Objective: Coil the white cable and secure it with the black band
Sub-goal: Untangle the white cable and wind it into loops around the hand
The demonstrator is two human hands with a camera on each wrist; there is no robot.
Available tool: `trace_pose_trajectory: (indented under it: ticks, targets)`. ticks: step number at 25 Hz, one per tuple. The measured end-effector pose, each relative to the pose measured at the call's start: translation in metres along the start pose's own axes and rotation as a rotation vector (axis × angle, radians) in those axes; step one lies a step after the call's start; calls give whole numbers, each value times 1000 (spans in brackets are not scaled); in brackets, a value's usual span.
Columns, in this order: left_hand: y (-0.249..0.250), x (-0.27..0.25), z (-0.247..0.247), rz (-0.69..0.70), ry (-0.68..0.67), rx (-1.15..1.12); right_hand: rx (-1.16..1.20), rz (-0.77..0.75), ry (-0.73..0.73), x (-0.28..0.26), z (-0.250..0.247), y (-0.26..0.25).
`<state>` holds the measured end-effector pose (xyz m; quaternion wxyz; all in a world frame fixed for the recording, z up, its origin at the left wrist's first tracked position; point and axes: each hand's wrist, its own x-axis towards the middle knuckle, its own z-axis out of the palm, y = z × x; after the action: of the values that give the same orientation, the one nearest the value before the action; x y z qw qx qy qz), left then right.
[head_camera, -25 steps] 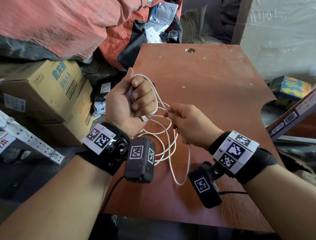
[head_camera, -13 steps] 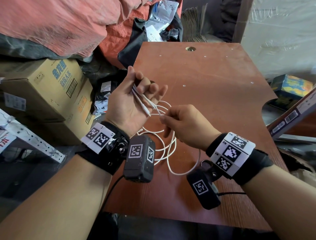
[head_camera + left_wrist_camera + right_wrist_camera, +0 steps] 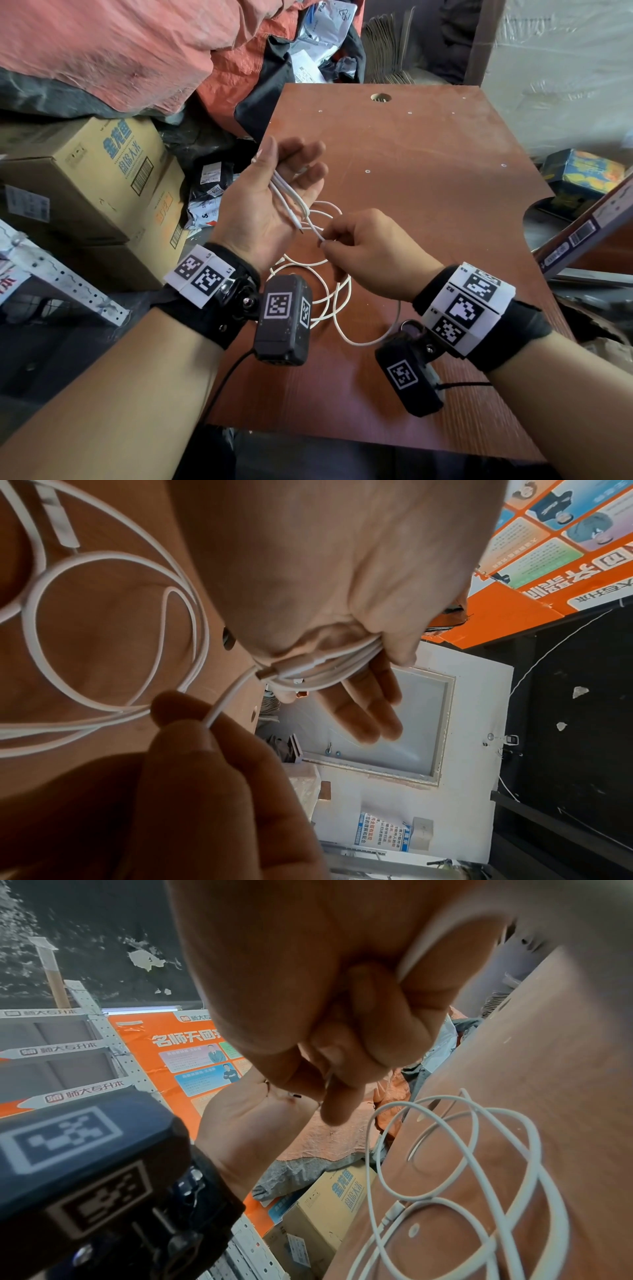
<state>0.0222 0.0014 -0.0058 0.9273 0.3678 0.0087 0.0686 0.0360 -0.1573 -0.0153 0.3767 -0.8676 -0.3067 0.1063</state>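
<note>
Above the reddish-brown wooden surface [image 3: 428, 154], left hand [image 3: 263, 216] thumb-pins a few turns of thin white cable [image 3: 329, 666], right hand [image 3: 373, 260] pinches one strand; loose loops left to gather, black band unseen.

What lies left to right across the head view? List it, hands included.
cardboard box → left hand, white cable across its palm → right hand, pinching that cable → colourful box
</note>
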Motion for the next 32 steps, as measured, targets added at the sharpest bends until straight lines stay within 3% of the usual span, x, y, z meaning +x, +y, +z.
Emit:
trace_pose_trajectory:
  ticks: [13,19,32]
  targets:
    - [0,0,-3,1,-45,120,7,-34,-42,0,-2,1]
    - [-2,-3,1,-17,-72,164,20,-89,91,-1,-4,-1]
    - [-6,-5,1,-91,-72,300,118,-158,186,-1,-4,5]
